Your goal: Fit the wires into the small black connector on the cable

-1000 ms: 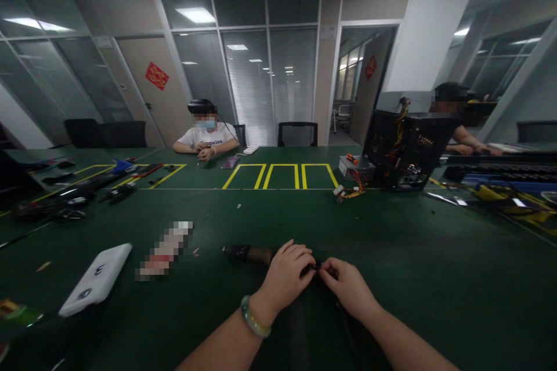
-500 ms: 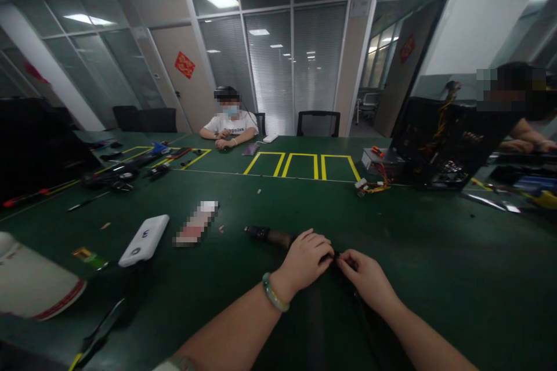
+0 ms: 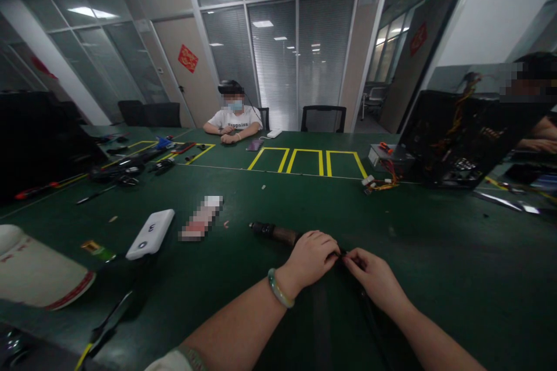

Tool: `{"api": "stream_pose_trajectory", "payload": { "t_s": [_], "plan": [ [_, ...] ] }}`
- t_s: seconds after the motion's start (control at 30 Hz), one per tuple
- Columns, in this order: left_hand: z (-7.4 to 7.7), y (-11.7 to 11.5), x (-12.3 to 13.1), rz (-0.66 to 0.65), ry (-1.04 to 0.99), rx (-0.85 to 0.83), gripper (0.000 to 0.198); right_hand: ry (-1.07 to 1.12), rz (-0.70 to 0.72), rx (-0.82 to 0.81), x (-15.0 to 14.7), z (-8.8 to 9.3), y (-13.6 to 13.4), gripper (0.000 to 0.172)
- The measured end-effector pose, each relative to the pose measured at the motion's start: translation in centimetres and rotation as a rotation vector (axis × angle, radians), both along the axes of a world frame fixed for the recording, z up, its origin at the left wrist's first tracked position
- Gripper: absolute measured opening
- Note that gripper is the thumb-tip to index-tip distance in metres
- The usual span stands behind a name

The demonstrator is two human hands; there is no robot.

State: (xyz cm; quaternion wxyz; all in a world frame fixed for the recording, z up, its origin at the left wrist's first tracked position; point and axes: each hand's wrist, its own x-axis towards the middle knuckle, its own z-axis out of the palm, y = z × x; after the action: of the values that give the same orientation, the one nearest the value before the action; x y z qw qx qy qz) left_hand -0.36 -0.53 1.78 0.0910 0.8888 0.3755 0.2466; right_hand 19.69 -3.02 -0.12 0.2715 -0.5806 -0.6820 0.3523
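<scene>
On the green tabletop point(image 3: 278, 324) lies a long dark rod-like thing point(image 3: 282, 233), slanting from upper left to lower right. Its left end is black with a small tip, and a brownish section follows; its exact kind is not clear. My left hand point(image 3: 314, 255), with a bracelet point(image 3: 281, 288) at the wrist, is curled over its middle. Close beside, my right hand point(image 3: 369, 275) pinches a small dark part against the left fingertips; the fingers hide most of it. A thin dark length point(image 3: 369, 307) runs toward me beneath the right hand.
At left stand a white cup point(image 3: 39, 269), a white power bank point(image 3: 151, 234), and a small green-and-gold item point(image 3: 99, 251). A black computer case point(image 3: 452, 139) and power supply point(image 3: 391, 156) are at right. One person point(image 3: 235, 119) sits opposite, another point(image 3: 539, 133) at far right.
The whole view has shifted slightly, so things sit a little farther right. Both hands keep nearly the same hold on the dark rod-like thing.
</scene>
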Motion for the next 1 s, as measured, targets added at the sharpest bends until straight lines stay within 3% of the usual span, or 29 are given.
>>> {"api": "stream_pose_trajectory", "payload": {
  "t_s": [1.0],
  "plan": [
    [0.04,0.44,-0.13,-0.024,-0.008,-0.054,0.011,0.029,-0.034,0.003,-0.31,-0.04,-0.16,0.024]
  ]
}}
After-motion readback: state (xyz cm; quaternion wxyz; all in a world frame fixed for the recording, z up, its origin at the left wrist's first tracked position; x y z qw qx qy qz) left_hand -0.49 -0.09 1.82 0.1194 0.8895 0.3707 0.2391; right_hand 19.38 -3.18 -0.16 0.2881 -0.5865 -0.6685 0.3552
